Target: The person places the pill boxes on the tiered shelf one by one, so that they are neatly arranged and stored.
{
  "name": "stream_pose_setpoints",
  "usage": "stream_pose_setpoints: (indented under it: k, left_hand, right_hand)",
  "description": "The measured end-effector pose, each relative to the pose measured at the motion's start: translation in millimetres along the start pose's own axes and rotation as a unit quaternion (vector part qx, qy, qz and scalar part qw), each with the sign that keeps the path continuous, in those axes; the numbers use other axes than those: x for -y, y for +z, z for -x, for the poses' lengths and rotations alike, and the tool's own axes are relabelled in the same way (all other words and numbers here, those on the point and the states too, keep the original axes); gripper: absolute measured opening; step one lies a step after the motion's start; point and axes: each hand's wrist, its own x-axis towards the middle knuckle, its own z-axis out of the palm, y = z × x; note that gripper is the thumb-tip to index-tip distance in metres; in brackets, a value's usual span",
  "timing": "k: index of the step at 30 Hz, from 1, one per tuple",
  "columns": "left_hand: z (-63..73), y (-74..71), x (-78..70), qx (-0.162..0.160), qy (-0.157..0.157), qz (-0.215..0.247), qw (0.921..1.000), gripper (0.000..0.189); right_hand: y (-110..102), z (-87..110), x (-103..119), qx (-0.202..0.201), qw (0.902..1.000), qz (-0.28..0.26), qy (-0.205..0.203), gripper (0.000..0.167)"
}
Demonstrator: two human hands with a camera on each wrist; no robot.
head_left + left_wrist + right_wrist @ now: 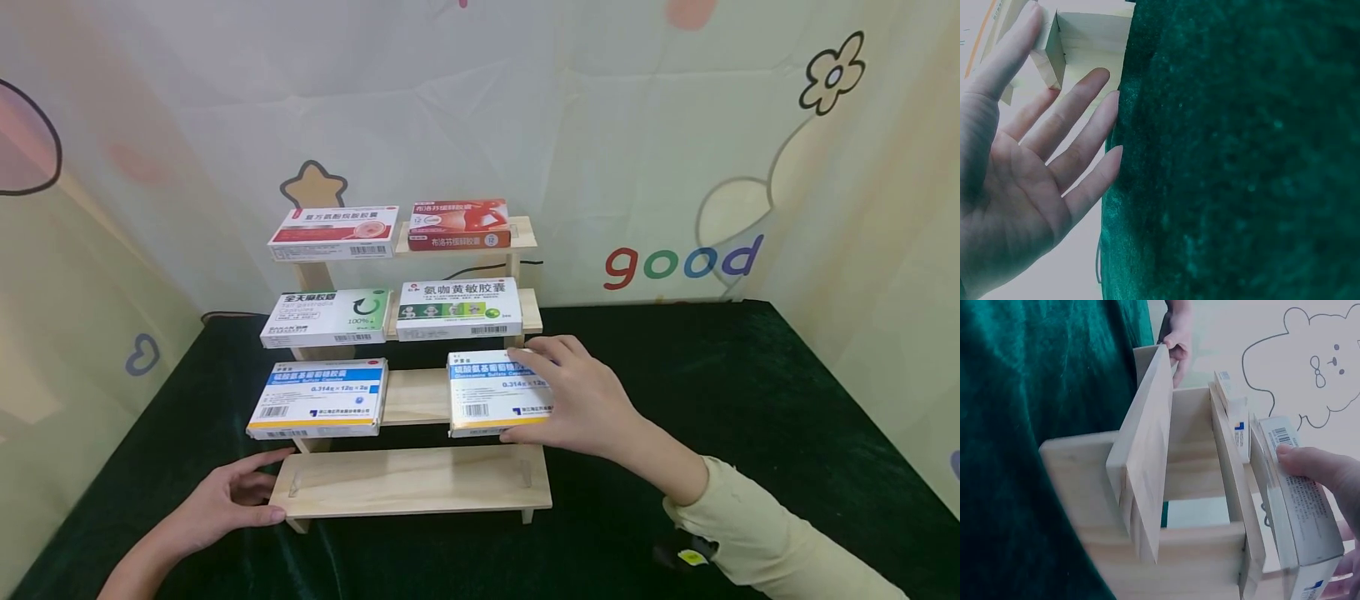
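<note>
At the left end of the tiered wooden display rack [420, 483], my left hand [225, 504] holds the lowest shelf, thumb at its front corner and index finger at its back corner. The other fingers are spread beneath, as the left wrist view shows. On the shelf above, my right hand [581, 400] grips a white and blue medicine box [487, 392] across its right end, thumb on the near edge and fingers on the far edge. The thumb presses the barcoded side of the medicine box [1300, 500] in the right wrist view. A matching medicine box [318, 400] lies at that shelf's left end.
Higher up, a green-white box [326, 318] and a white capsule box [459, 308] share one shelf. The top shelf bears a red-white box [333, 233] and a red box [459, 225]. Dark green cloth [675, 375] covers the table; a printed curtain [562, 125] hangs behind.
</note>
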Motion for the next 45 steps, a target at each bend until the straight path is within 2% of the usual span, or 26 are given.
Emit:
stream_pose_setpoints:
  k: [26, 34, 45]
  left_hand:
    - [-0.7, 0.8, -2.6, -0.001, 0.002, -0.004, 1.0, 0.072]
    - [-1.4, 1.7, -3.5, 0.0, -0.007, -0.002, 1.0, 0.073]
    - [-1.4, 1.7, -4.3, 0.0, -0.003, -0.002, 1.0, 0.072]
  right_hand:
    - [32, -13.7, 29, -0.051, 0.9983, -0.026, 0.007, 0.077]
    - [40, -16.4, 32, -0.059, 0.9979, -0.026, 0.013, 0.074]
    - [49, -18.9, 32, -0.068, 0.9972, -0.03, 0.01, 0.073]
